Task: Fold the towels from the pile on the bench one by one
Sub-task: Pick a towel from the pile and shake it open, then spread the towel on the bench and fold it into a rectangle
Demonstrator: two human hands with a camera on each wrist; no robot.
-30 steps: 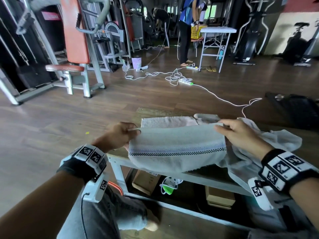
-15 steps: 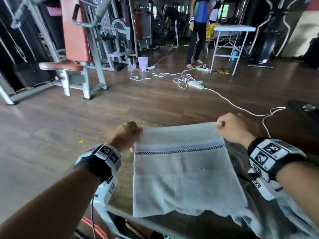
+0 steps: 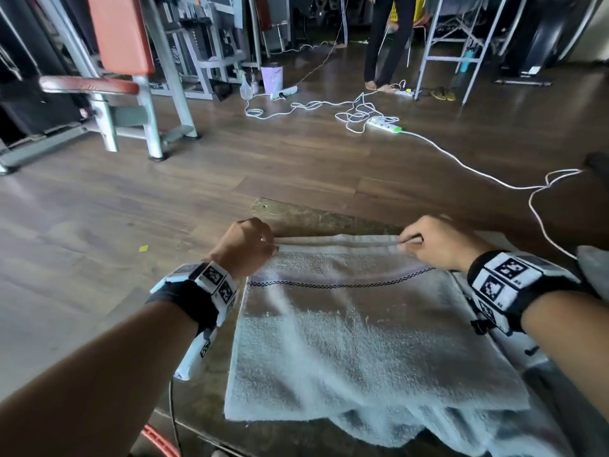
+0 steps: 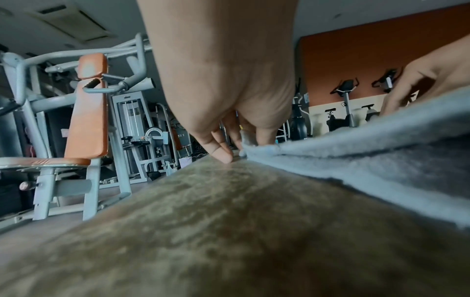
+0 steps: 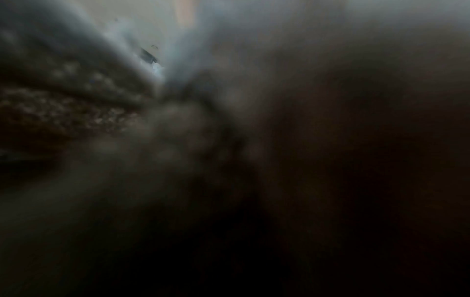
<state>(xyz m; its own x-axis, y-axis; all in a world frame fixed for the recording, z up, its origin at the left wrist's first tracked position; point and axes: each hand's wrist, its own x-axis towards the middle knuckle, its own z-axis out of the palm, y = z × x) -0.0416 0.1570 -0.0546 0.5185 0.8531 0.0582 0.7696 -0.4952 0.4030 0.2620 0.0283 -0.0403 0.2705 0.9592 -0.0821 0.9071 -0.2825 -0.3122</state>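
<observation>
A pale grey towel (image 3: 362, 341) with a dark checked stripe lies spread flat on the worn bench (image 3: 316, 214), its near edge hanging over the front. My left hand (image 3: 263, 245) pinches the far left corner of the towel (image 4: 356, 152), low against the bench top (image 4: 203, 221). My right hand (image 3: 412, 240) pinches the far right corner. More towel cloth (image 3: 593, 268) lies bunched at the right, under my right forearm. The right wrist view is dark and blurred, showing only cloth close up.
Beyond the bench is wooden floor with a white cable and power strip (image 3: 384, 123). A gym machine with an orange seat (image 3: 108, 84) stands at the far left. A person's legs (image 3: 382, 44) show beside a folding table (image 3: 461, 34) at the back.
Both hands carried the towel's far edge forward and down, laying the towel flat on the bench. The head camera tilted downward.
</observation>
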